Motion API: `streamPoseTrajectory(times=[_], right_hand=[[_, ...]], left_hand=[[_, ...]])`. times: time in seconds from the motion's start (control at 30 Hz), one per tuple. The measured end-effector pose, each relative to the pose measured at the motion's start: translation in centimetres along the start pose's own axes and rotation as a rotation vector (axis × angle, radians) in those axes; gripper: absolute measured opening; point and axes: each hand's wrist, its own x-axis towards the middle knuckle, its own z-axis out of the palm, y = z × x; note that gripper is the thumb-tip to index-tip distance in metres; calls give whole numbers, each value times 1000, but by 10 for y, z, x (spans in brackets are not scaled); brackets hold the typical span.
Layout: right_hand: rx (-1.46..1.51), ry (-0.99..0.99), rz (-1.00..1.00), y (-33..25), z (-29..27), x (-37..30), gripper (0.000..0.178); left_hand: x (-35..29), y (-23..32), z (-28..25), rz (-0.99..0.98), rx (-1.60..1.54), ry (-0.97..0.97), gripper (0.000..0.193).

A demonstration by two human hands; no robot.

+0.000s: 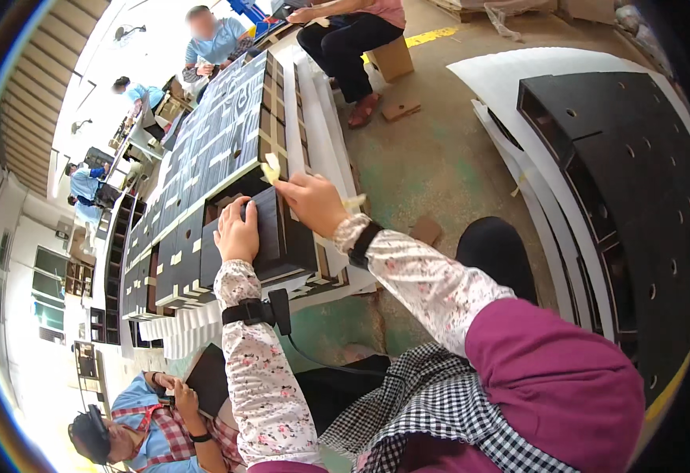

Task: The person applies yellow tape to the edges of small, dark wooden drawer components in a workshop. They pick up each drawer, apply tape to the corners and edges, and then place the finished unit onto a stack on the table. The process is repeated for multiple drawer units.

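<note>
My right hand [312,203] pinches a crumpled strip of pale masking tape [271,169] at the near corner of a dark wood-grain cabinet [217,150]. My left hand [237,231] lies with fingers spread on a black drawer [270,234], which sits partly out of an opening in the cabinet. Pale tape strips run across the cabinet's top and along its edges. Another bit of tape [354,202] sticks out beside my right wrist. The drawer's far inside is partly hidden by my hands.
White foam sheeting [191,337] lies under the cabinet. On the right stand more black panels [636,150] with round holes, layered with foam. A co-worker [163,418] sits at lower left holding a dark panel. Other people sit beyond the cabinet, near a cardboard box [392,60].
</note>
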Motion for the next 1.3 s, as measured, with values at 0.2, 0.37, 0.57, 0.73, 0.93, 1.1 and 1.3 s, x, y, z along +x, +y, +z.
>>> streamPoseTrajectory(times=[0.2, 0.37, 0.57, 0.73, 0.93, 1.1, 1.3], right_hand=[[85, -32, 215, 0, -6, -26, 18], [95, 1, 210, -10, -9, 2, 16], [180, 59, 273, -21, 6, -10, 16], [251, 63, 338, -18, 2, -12, 14], [265, -149, 322, -11, -22, -8, 15], [372, -302, 406, -11, -46, -14, 15], [458, -519, 343, -23, -82, -38, 14]], left_hand=[[2, -1, -3, 12, -18, -15, 38], [5, -6, 1, 25, -21, -6, 39], [3, -4, -1, 17, -16, 3, 38], [4, 0, 0, 17, -20, 2, 38], [2, 2, -3, 25, -32, 4, 38], [3, 1, -1, 64, -30, 23, 37], [6, -3, 2, 104, -44, 26, 37]])
